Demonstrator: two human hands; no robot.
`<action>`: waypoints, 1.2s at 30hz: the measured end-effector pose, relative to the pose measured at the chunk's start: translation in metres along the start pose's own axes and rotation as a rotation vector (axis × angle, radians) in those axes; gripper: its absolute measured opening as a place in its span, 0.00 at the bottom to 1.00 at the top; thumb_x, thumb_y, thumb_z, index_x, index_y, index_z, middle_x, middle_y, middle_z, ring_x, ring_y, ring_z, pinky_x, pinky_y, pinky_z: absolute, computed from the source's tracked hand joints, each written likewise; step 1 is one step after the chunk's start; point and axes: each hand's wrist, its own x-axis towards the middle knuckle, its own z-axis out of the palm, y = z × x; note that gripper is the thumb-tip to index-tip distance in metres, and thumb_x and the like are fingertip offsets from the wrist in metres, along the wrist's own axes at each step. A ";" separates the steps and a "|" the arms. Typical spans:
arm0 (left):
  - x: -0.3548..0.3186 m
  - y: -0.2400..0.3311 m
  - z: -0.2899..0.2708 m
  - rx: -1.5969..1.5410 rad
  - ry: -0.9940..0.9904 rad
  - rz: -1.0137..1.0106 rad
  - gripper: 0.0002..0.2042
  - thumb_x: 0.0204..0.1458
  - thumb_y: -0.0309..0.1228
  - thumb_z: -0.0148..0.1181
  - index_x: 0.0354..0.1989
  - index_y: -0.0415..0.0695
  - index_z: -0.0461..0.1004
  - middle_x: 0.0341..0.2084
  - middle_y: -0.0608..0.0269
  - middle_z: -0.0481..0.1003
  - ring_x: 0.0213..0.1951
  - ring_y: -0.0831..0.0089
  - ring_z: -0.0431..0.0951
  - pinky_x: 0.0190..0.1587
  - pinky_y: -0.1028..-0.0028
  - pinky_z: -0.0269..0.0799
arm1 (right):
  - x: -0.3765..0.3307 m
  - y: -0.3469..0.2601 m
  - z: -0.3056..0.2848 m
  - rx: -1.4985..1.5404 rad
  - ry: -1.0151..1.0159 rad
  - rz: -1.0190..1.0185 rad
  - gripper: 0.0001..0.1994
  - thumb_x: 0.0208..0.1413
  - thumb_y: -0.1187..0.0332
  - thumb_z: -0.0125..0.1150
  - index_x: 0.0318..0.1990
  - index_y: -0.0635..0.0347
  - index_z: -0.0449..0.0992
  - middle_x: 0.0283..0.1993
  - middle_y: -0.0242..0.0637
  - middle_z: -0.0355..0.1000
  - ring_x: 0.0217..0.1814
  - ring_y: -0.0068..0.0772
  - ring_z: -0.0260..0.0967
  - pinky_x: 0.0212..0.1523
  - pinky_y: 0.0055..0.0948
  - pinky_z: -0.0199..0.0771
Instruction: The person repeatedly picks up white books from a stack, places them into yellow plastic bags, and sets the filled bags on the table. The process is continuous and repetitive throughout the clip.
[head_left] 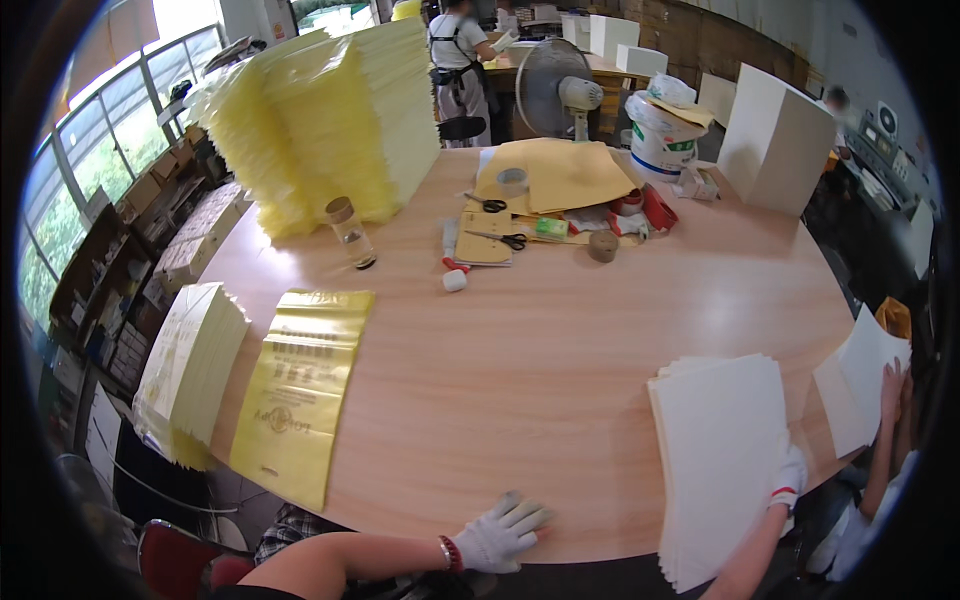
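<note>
Resting at the 3 o'clock edge of a white rectangular stack of paper sheets (715, 450), the white-gloved right hand (790, 478) hides its fingertips; closure cannot be told. The stack lies at this nearer hand's 9 o'clock, long axis along 12–6. The white-gloved left hand (497, 537) lies fingers apart on the pale wood-grain table (520, 400), a flat yellow plastic bag (300, 385) at its 10 o'clock.
</note>
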 end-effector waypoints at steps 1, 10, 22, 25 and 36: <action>-0.003 -0.002 0.001 0.003 0.009 -0.003 0.33 0.26 0.35 0.61 0.49 0.41 0.65 0.52 0.48 0.62 0.53 0.53 0.62 0.54 0.52 0.57 | -0.013 -0.010 0.003 0.005 -0.011 -0.034 0.31 0.53 0.38 0.35 0.42 0.58 0.72 0.40 0.51 0.71 0.44 0.53 0.68 0.43 0.48 0.66; -0.119 0.006 -0.021 -0.183 0.398 -0.175 0.30 0.38 0.40 0.65 0.51 0.43 0.64 0.46 0.43 0.65 0.44 0.47 0.70 0.45 0.58 0.69 | -0.172 -0.164 -0.026 0.077 -0.088 -0.066 0.34 0.53 0.37 0.32 0.34 0.61 0.75 0.36 0.54 0.71 0.40 0.57 0.68 0.39 0.50 0.66; -0.548 -0.009 -0.184 0.567 -0.420 -1.461 0.28 0.36 0.46 0.55 0.47 0.47 0.68 0.53 0.51 0.63 0.56 0.54 0.60 0.55 0.47 0.54 | -0.263 -0.257 0.012 0.164 -0.150 -0.133 0.38 0.53 0.35 0.29 0.37 0.64 0.75 0.37 0.56 0.70 0.42 0.59 0.67 0.41 0.48 0.65; -0.541 0.006 -0.205 0.310 -0.684 -1.679 0.22 0.42 0.47 0.53 0.45 0.49 0.71 0.45 0.53 0.71 0.48 0.57 0.70 0.49 0.54 0.63 | -0.275 -0.267 0.009 0.115 -0.139 -0.131 0.39 0.52 0.34 0.28 0.37 0.65 0.75 0.37 0.57 0.70 0.42 0.59 0.66 0.41 0.48 0.65; -0.656 -0.001 -0.197 -0.056 -1.074 -1.790 0.22 0.42 0.52 0.53 0.42 0.53 0.74 0.41 0.61 0.75 0.44 0.62 0.75 0.43 0.60 0.68 | -0.314 -0.270 0.010 0.102 -0.187 -0.117 0.26 0.59 0.52 0.35 0.53 0.65 0.65 0.53 0.51 0.64 0.55 0.50 0.60 0.53 0.38 0.60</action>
